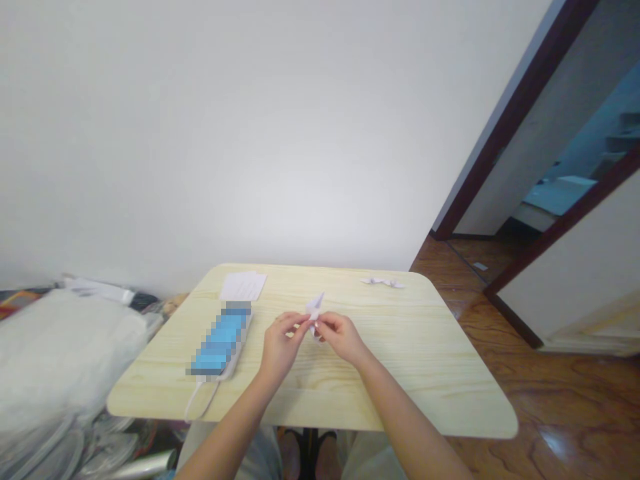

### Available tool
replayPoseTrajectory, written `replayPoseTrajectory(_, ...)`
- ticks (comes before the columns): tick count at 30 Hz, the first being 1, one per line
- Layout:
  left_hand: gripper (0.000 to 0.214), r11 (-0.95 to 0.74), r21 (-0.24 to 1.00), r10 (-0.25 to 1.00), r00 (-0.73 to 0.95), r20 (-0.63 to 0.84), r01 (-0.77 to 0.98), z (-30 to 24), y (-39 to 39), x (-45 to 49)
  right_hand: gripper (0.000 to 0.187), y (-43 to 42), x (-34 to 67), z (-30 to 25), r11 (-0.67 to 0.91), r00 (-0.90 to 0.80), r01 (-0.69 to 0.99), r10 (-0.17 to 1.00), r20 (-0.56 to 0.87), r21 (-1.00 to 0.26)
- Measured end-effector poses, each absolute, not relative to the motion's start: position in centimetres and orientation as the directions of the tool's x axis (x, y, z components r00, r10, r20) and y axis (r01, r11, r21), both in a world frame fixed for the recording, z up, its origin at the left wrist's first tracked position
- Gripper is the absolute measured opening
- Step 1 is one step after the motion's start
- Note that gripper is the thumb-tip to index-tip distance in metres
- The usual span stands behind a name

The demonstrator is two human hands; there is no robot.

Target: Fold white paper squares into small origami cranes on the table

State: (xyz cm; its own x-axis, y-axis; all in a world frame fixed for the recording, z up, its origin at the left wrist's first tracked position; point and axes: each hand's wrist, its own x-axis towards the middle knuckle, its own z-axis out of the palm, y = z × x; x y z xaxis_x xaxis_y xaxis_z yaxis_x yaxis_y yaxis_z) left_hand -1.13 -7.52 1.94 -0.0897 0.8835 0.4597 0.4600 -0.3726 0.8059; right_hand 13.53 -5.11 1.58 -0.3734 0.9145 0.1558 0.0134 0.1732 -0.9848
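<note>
Above the middle of the wooden table (425, 373), a small piece of folded white paper (315, 305) is held up between both hands. My left hand (281, 343) pinches it from the left with thumb and forefinger. From the right, my right hand (344, 337) grips the same paper near its lower part. A pointed tip of the paper sticks up above the fingers, and another part shows below them. The fingertips hide its middle folds.
A stack of white paper sheets (243, 286) lies at the back left. In front of it is a pixelated phone-like device (220, 343) with a white cable (187, 403). Small folded paper pieces (383, 283) lie at the back right. A white wall (300, 133) stands behind.
</note>
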Motion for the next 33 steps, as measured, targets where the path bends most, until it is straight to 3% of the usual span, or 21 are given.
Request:
replayPoseTrajectory(3,0.015,-0.385,0.773,0.881,-0.047,0.470,0.504,2.1,-7.5,-1.2,0.021,-5.2,13.8,1.7,0.188,-0.381,0.093,0.914,0.140,-0.978)
replayPoseTrajectory(8,0.014,-0.381,0.740,0.891,0.007,0.453,0.554,2.3,-7.6,-1.4,0.018,-5.1,14.7,2.0,0.421,-0.158,0.199,0.905,0.394,-0.885)
replayPoseTrajectory(11,0.013,-0.393,0.719,0.892,0.047,0.450,0.573,2.3,-7.6,-1.3,0.027,-5.0,15.0,2.4,0.513,-0.205,0.233,0.856,0.474,-0.826)
replayPoseTrajectory(15,0.012,-0.401,0.697,0.895,0.091,0.437,0.594,2.4,-7.6,-1.2,0.011,-5.0,15.3,2.9,0.574,-0.290,0.251,0.813,0.505,-0.779)
replayPoseTrajectory(25,0.011,-0.414,0.652,0.901,0.180,0.396,0.636,2.5,-7.7,-1.7,0.010,-4.9,15.3,2.8,0.515,-0.280,0.218,0.847,0.452,-0.829)
replayPoseTrajectory(29,0.021,-0.460,0.675,0.887,0.269,0.374,0.577,2.7,-8.2,-2.2,0.013,-4.3,15.4,2.1,0.391,-0.199,0.143,0.911,0.361,-0.909)
replayPoseTrajectory(33,0.026,-0.585,0.606,0.811,0.414,0.415,0.539,2.5,-8.4,-2.6,0.019,-4.0,15.4,1.7,0.233,-0.230,0.051,0.949,0.216,-0.971)
